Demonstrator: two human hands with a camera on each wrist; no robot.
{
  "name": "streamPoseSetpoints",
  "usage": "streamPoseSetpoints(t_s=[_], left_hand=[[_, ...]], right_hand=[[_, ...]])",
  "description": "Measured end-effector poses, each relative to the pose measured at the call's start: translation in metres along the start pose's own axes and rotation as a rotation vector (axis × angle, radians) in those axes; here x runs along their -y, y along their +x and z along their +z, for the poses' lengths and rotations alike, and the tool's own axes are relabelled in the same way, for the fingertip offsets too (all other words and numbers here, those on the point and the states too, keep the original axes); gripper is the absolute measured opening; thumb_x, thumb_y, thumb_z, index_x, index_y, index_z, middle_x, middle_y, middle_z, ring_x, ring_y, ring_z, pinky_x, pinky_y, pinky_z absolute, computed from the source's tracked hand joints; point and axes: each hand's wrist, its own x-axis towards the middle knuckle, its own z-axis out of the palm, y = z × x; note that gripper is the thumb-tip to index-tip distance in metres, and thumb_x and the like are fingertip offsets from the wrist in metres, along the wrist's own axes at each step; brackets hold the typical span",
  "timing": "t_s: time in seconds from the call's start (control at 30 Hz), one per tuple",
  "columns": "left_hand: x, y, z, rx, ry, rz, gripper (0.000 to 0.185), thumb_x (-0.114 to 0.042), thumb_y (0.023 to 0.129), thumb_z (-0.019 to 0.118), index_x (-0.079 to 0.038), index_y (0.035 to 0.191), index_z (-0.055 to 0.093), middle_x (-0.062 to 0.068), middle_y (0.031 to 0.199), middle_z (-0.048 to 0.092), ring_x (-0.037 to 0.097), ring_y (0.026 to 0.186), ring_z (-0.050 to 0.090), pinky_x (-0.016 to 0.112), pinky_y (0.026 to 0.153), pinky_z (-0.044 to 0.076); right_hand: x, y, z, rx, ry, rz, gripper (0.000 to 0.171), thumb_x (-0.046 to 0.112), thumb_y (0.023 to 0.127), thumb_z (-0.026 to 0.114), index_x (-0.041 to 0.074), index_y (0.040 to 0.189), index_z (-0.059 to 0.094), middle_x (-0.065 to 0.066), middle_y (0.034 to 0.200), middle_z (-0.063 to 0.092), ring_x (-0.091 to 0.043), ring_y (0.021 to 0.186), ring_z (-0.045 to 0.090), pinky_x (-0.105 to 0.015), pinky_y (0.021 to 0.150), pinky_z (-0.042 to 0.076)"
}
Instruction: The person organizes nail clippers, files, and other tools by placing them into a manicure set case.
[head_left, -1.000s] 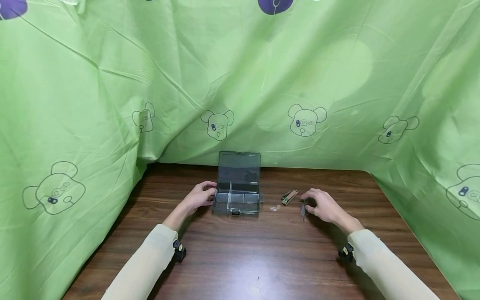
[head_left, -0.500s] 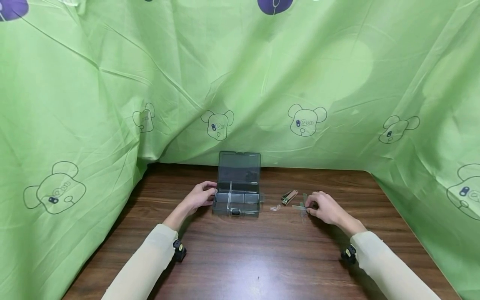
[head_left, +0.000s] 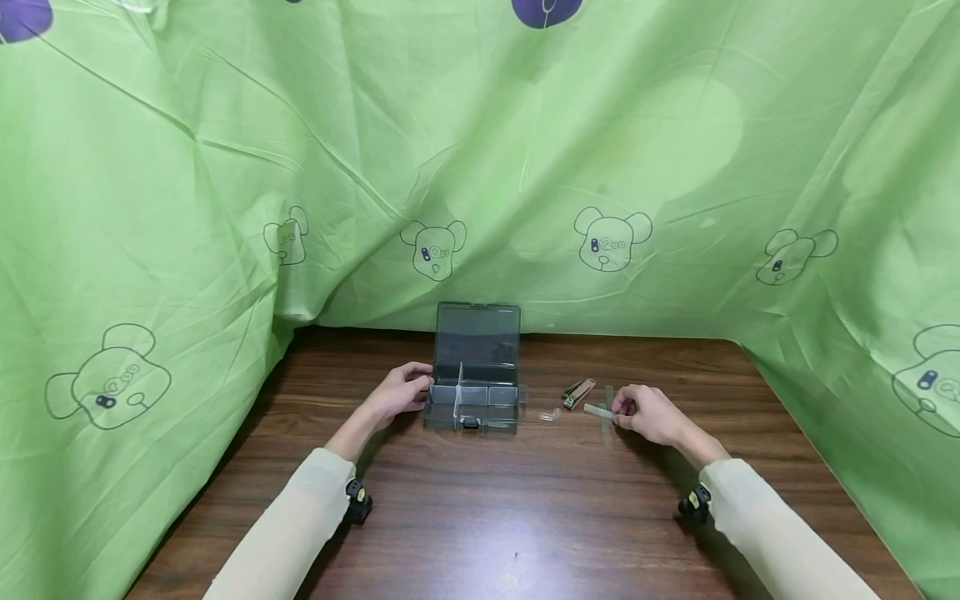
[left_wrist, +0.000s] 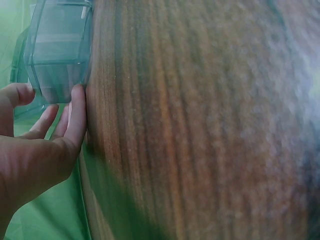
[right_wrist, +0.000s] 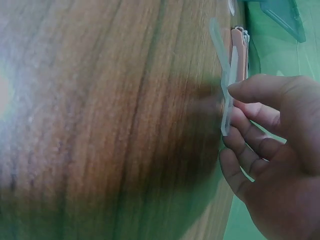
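Note:
A smoky translucent compartment box (head_left: 472, 422) stands with its lid (head_left: 477, 333) raised and pale dividers (head_left: 474, 396) inside. My left hand (head_left: 397, 390) rests on its left end; in the left wrist view the fairly straight fingers and the thumb touch the box (left_wrist: 60, 55). My right hand (head_left: 651, 414) pinches a clear plastic strip (head_left: 597, 412) between thumb and fingers, just above the table. Another clear strip (head_left: 606, 432) lies crosswise beneath it. In the right wrist view the pinched strip (right_wrist: 231, 75) is seen edge-on beside the thumb.
A nail clipper (head_left: 579, 394) lies between the box and my right hand. Small clear pieces (head_left: 550, 415) are on the wooden table (head_left: 450, 508) right of the box. A green patterned cloth (head_left: 510, 183) hangs behind and at both sides.
My right hand shifted slightly right and took a strip between thumb and fingers; the strip now points left, crossing the one lying on the table. My left hand and the box stayed put.

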Motion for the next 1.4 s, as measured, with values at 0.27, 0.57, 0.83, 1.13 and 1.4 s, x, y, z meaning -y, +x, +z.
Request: streamPoseSetpoints(t_s=[0.27,0.57,0.83,1.13,1.4], left_hand=[[0.0,0.0,0.001,-0.007,-0.003,-0.003,0.045,-0.013,0.107,0.055,0.001,0.149,0.05,0.023,0.136,0.061,0.036,0.122,0.066,0.048,0.1,0.058],[-0.002,-0.002,0.005,-0.004,-0.008,-0.013,0.043,-0.012,0.106,0.056,0.0,0.147,0.051,0.02,0.131,0.063,0.029,0.114,0.068,0.043,0.095,0.06],[-0.002,-0.002,0.004,-0.011,-0.01,-0.009,0.043,-0.012,0.107,0.055,0.0,0.148,0.05,0.02,0.132,0.062,0.03,0.116,0.067,0.044,0.097,0.059],[-0.003,-0.002,0.003,-0.016,-0.004,-0.006,0.045,-0.012,0.106,0.055,0.001,0.149,0.05,0.02,0.13,0.063,0.03,0.116,0.068,0.044,0.096,0.06],[-0.003,-0.002,0.002,-0.008,0.011,-0.004,0.045,-0.014,0.108,0.053,0.001,0.15,0.048,0.024,0.138,0.059,0.036,0.125,0.064,0.048,0.101,0.057]], right_hand=[[0.0,-0.002,0.001,0.01,0.014,0.02,0.012,0.0,0.087,0.075,0.01,0.09,0.068,0.003,0.081,0.064,-0.013,0.077,0.058,-0.027,0.068,0.049],[0.007,-0.005,-0.001,-0.012,0.001,-0.043,0.008,0.0,0.09,0.074,0.005,0.091,0.069,0.005,0.08,0.064,-0.01,0.075,0.059,-0.026,0.067,0.051],[0.027,0.007,0.008,-0.037,0.046,-0.115,0.009,0.002,0.09,0.075,0.009,0.089,0.069,0.007,0.077,0.064,-0.01,0.072,0.061,-0.026,0.066,0.052],[0.059,0.024,0.021,-0.028,0.095,-0.166,0.014,0.001,0.09,0.077,0.012,0.088,0.068,0.008,0.082,0.066,-0.01,0.078,0.062,-0.027,0.071,0.054],[0.085,0.039,0.031,-0.013,0.113,-0.206,0.007,0.005,0.091,0.076,0.009,0.093,0.071,0.009,0.083,0.066,-0.01,0.08,0.062,-0.029,0.074,0.056]])
